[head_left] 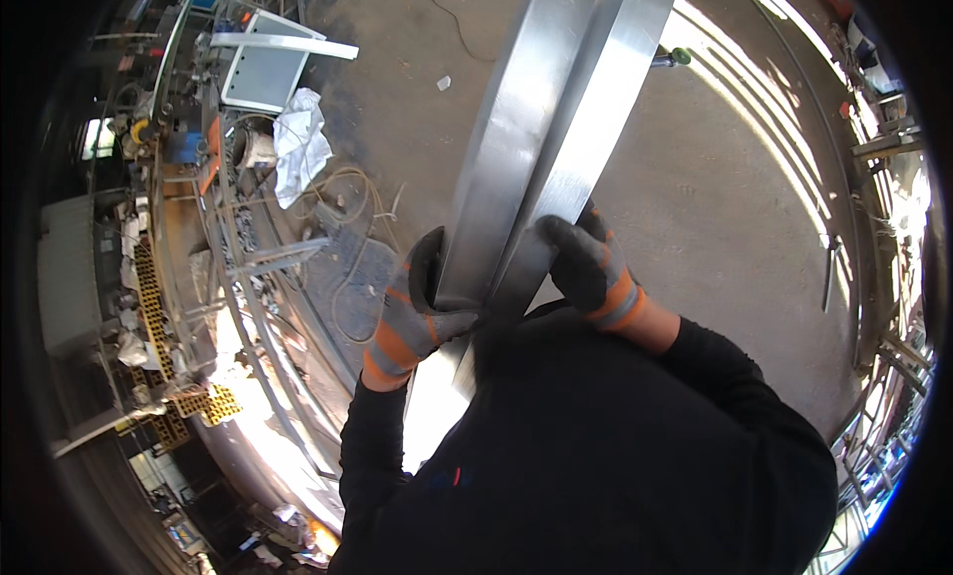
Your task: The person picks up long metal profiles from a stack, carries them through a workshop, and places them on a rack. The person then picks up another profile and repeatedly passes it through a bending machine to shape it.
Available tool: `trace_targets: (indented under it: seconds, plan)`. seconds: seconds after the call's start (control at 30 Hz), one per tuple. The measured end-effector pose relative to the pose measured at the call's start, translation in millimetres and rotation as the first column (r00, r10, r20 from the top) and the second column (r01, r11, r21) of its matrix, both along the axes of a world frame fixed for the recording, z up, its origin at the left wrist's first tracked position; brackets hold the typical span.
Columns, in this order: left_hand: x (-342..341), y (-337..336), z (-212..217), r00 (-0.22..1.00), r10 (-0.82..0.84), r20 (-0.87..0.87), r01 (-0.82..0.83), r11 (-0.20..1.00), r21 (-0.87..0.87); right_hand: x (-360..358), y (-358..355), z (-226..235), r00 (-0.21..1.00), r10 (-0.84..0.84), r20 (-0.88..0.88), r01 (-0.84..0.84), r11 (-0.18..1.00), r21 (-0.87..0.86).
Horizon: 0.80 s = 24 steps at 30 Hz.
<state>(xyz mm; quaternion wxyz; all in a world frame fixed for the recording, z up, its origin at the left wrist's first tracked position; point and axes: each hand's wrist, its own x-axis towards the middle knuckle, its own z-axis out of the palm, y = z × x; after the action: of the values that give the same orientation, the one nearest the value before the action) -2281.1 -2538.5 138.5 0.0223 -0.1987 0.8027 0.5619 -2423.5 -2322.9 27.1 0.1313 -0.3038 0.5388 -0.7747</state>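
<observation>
A long, shiny metal profile (516, 128) with a dark groove along its length runs from close to my body up past the top edge of the picture. Both of my hands wear grey gloves with orange bands. My left hand (415, 312) is closed around the left side of its near end, the thumb across the end. On the right side, my right hand (588, 265) grips it a little farther up, thumb on top and the other fingers mostly hidden behind the metal.
At the upper left lie a grey panel (266, 69), a white sack (300, 146) and a tangled hose (347, 203) on the floor. Yellow perforated pieces (151, 287) sit farther left. A green-ended object (679, 56) shows beyond the profile. Metal racks (893, 143) line the right side.
</observation>
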Motion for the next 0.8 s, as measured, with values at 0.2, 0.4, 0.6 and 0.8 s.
trace_targets:
  seconds: [0.2,0.4,0.6,0.8]
  plan:
    - [-157.9,-105.1,52.8,0.994,-0.043,0.096,0.028,0.988,0.154,-134.3,-108.4,20.9,0.842,0.203,0.5,-0.101,0.969,-0.224]
    - [-240.4,-210.7,40.1,0.985,0.126,0.116,-0.157,0.932,0.327,-238.2,-211.7,5.6,0.851,0.437,0.291,-0.315,0.868,-0.383]
    - [-299.8,-381.0,-24.4,0.999,0.034,0.023,-0.041,0.879,0.476,-328.0,-357.6,-23.9,0.427,0.654,0.625,-0.29,0.754,-0.59]
    - [-397.0,-596.2,-109.4,0.988,0.01,-0.153,0.138,0.381,0.914,-438.3,-569.5,-23.3,0.406,0.631,0.662,-0.229,0.771,-0.595]
